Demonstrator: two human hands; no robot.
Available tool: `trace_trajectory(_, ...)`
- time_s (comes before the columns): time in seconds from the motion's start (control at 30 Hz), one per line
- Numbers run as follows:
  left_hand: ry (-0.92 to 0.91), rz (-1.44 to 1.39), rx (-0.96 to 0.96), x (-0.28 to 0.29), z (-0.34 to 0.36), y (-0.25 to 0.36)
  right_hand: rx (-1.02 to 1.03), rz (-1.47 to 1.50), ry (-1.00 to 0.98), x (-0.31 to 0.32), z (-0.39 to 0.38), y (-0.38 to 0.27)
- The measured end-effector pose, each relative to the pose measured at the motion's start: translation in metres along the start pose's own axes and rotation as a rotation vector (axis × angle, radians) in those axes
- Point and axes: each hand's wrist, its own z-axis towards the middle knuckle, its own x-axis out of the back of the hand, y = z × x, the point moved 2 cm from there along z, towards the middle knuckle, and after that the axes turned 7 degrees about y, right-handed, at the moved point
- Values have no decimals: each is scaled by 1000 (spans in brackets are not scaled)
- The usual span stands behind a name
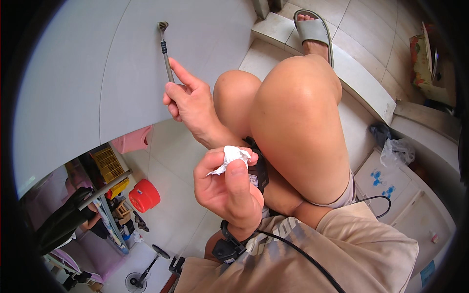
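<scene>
Up by the wall, left hand (188, 100) gripping toothbrush (165, 49) handle for scrubbing reach; right hand (229, 188) pinching crumpled tissue (232, 157), wipe-ready.

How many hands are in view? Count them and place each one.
2. The left hand is raised near the wall, gripping a long-handled brush. The right hand is lower, near the knees, pinching a crumpled white tissue. None seem hidden.

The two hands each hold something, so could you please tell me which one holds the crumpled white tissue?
The right hand, nearer the camera, pinches the tissue between thumb and fingers. The left hand, farther out, grips a brush instead.
</scene>
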Motion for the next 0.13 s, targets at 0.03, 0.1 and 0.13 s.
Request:
trace_trajectory(0.03,3,-1,0,1,-1,-1,-18,21,-2,0,-1,2)
trace_trajectory(0.1,0,0,-5,3,-1,-1,-19,9,-6,2,0,1)
trace_trajectory(0.13,0,-1,-3,4,-2,-1,-15,-1,-4,6,2,0)
